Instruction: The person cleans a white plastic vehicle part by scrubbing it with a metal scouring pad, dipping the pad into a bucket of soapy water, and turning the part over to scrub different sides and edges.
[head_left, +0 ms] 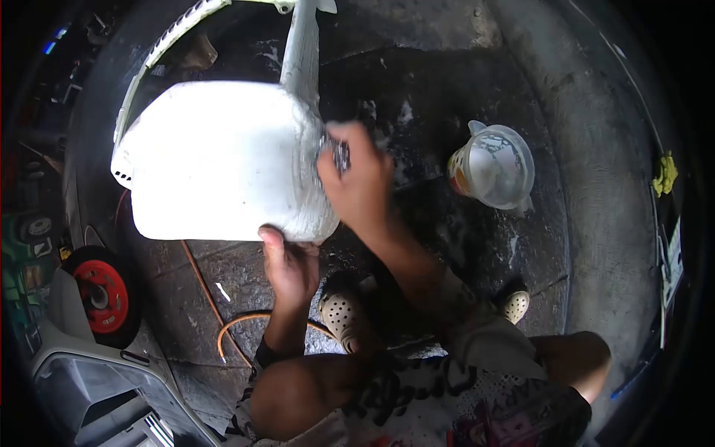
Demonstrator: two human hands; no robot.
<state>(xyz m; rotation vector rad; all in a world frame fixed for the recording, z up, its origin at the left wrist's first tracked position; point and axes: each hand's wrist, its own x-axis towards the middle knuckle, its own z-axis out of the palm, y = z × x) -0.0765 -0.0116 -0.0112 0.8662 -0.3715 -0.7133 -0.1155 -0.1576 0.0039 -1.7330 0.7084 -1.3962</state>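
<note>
A large white molded panel (216,164) with a rounded edge and a long frame-like arm is held up in front of me. My left hand (290,268) grips its lower edge, thumb on the front face and the other fingers partly hidden behind. Against the panel's right edge, my right hand (359,175) is curled round a grey, shiny scouring pad (338,153). That hand is slightly blurred, and the pad is mostly covered by the fingers. Wet, whitish streaks show along the panel's edge near the pad.
To the right, a clear plastic pitcher (463,170) with whitish liquid stands on the wet dark floor (447,246). An orange hose (246,319) runs across the floor at left, near a red-rimmed wheel (104,296) and a grey plastic part (112,354). A yellow cloth (665,173) hangs far right.
</note>
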